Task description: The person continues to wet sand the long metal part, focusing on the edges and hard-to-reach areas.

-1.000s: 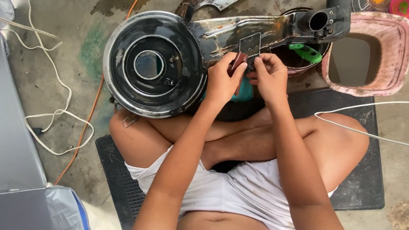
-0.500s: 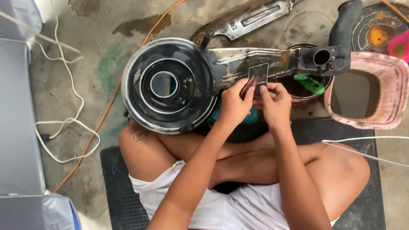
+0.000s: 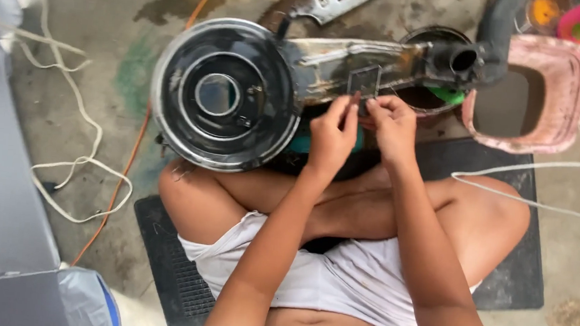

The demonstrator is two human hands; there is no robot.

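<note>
Both hands, left hand (image 3: 333,133) and right hand (image 3: 391,126), pinch fingertips closed on a small square frame (image 3: 364,81) atop the black housing (image 3: 324,67).

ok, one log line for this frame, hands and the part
left hand: fingertips at small square frame | right hand: same | frame on long grimy black metal housing | round black cover left

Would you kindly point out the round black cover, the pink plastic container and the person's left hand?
round black cover (image 3: 225,94), head view, on its ringed top face.
pink plastic container (image 3: 575,70), head view, on its right rim.
left hand (image 3: 333,135), head view, on the back of the hand.
</note>
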